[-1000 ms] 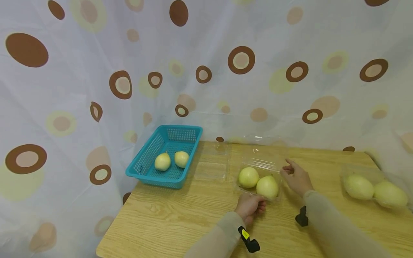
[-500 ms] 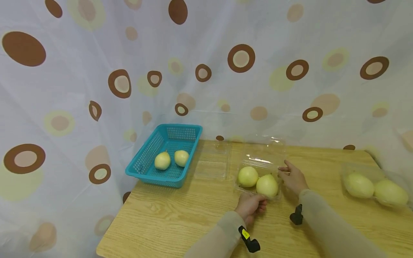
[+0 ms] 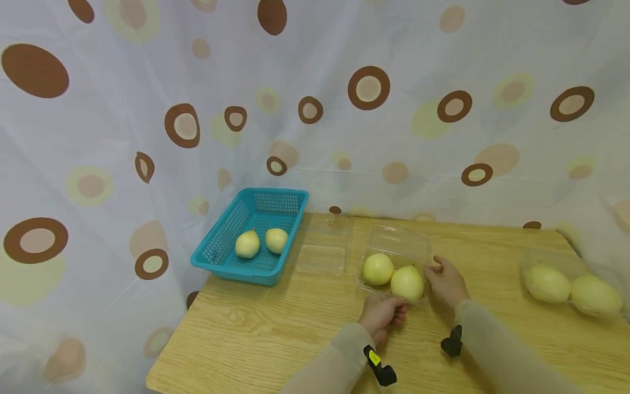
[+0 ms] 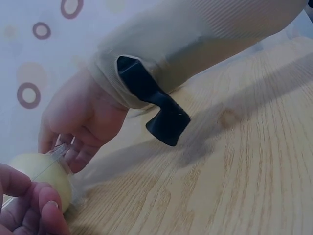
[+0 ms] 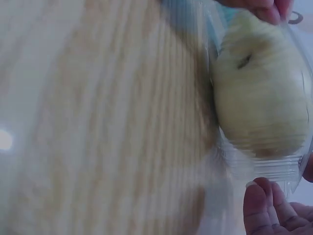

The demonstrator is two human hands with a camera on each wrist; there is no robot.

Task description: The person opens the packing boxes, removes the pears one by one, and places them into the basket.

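Observation:
A clear plastic clamshell box (image 3: 394,260) stands on the table with two pale yellow-green pears inside, one pear (image 3: 378,268) at the left and another pear (image 3: 407,283) nearer the front right. Its lid (image 3: 397,239) is raised at the back. My left hand (image 3: 381,316) holds the box's front edge with curled fingers. At the right side, my right hand (image 3: 447,281) pinches the box near its rear corner, thumb and fingers either side of the plastic. In the right wrist view, ribbed plastic shows beside the right fingers (image 5: 264,205), a pear (image 5: 264,93) behind the wall.
A teal basket (image 3: 221,235) with two pears stands at the left. Beside it lies a clear plastic box (image 3: 322,254) without fruit. Another clear box (image 3: 573,282) with two pears sits at the right. A spotted curtain (image 3: 305,82) hangs behind the wooden table (image 3: 246,339).
The clamshell's lid has tipped lower, its top edge coming down toward the pears. My right hand has moved slightly down along the box's right side; my left hand has stayed in place.

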